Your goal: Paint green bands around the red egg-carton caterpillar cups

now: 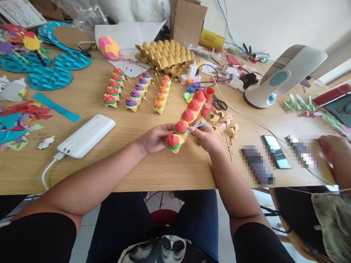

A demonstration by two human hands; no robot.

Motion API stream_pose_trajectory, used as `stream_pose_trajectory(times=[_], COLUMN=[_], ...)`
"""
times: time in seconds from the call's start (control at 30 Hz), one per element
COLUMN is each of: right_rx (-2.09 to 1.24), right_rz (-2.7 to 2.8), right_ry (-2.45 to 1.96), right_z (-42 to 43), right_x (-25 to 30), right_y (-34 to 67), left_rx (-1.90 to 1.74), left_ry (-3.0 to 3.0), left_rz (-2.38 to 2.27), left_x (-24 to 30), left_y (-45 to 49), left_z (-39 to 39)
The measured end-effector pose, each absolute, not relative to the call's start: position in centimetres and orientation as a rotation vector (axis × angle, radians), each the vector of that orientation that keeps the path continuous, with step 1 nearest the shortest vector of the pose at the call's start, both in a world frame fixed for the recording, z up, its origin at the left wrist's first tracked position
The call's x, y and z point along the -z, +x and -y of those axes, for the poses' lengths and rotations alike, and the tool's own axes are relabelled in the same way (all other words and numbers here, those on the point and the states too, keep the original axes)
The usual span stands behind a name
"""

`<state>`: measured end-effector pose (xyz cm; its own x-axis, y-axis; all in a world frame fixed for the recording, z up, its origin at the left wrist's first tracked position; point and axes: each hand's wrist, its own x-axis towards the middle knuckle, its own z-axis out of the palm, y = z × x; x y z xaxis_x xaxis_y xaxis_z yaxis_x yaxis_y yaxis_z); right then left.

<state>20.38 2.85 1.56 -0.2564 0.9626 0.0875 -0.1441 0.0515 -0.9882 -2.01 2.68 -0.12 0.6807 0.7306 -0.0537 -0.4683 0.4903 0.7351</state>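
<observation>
Five red-domed egg-carton cups (188, 116), frame centre; left fingers (168, 127) clamped on their lower-left side, right fingers (196, 132) pinching slim blue tool (202, 125) beside second-lowest cup.

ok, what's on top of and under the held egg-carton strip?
On the egg-carton strip: five red caps, green edging clear on the nearest two. Its underside and the tabletop directly beneath can't be seen; strip and left hand cover them.

A single head-worn view looks forward and down across the counter (131, 126), near enough that forearms (101, 177) show at eight and four o'clock; left hand (155, 139) and right hand (206, 137) sit near centre, thighs (196, 223) at six, wall (241, 18) toward one.
</observation>
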Motion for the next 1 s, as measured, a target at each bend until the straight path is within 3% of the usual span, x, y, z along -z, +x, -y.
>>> stream_pose_trajectory(times=[0.5,1.0], right_rx=[-1.66,-1.348], right_rz=[1.024,1.376], right_ry=[-0.782,-0.857], right_z=[-2.7,-2.3], right_x=[-1.8,-2.0], right_y=[20.4,19.9], left_rx=[-0.743,-0.768], left_ry=[0.754,0.73], left_rz=[-0.354,-0.403], left_x=[0.6,0.8], left_y=[-2.0,-2.1], left_z=[-2.7,-2.9])
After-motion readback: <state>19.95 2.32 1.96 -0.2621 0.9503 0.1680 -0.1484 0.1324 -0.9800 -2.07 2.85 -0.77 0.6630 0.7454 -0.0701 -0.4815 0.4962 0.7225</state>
